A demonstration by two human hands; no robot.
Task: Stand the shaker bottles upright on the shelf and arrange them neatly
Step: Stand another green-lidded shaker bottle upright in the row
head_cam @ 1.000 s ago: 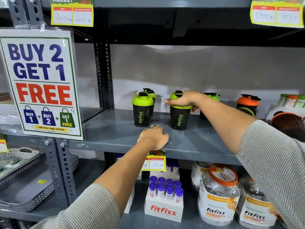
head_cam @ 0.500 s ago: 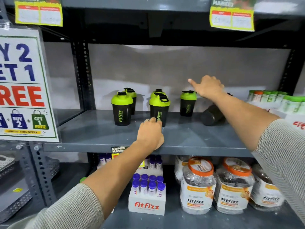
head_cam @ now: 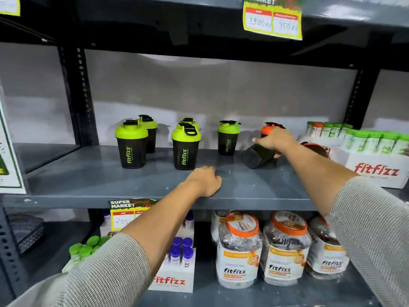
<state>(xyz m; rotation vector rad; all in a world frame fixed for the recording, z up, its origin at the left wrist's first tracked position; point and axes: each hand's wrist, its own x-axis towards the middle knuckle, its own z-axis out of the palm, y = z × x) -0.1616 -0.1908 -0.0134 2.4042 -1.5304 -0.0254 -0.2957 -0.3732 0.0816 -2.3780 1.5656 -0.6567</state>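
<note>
Several black shaker bottles with green lids stand upright on the grey shelf: a left pair, a middle pair and a single one. To their right a black shaker bottle lies on its side, base toward me. My right hand lies over its upper end, thumb out to the left and fingers curled beneath. An orange-lidded shaker stands just behind that hand, mostly hidden. My left hand rests palm down on the shelf's front edge, holding nothing.
A white fitfizz box with green-capped tubes fills the shelf's right end, and a dark orange-rimmed item sits beside my right forearm. Jars and purple-capped tubes stand on the shelf below. A price tag hangs overhead.
My right hand let go of the green-lidded bottle, moved right and came down onto the lying black bottle. The view swung right. My left hand stayed on the shelf edge.
</note>
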